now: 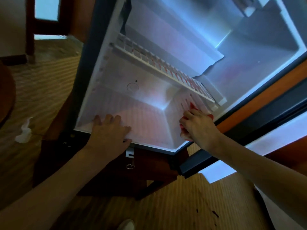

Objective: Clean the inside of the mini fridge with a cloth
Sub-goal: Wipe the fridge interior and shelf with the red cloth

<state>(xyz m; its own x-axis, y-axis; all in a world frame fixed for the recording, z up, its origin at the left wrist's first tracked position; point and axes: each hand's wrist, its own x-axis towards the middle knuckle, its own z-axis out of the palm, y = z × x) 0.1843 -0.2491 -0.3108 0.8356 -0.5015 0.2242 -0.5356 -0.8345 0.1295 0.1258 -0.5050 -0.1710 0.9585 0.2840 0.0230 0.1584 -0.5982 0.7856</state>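
Red cloth (pixel 191 112), soft and light, bunches in the right hand (pixel 197 125) at four o'clock; left hand (pixel 108 130) lies flat on the fridge floor (pixel 146 117).

No text, label, brand or number can be read anywhere. The mini fridge (pixel 166 63) shows plain white walls inside. Its small round mark carries no legible writing.

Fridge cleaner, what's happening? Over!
Left hand flat on white mini fridge floor. Right hand grips red cloth at right wall. White wire shelf overhead.
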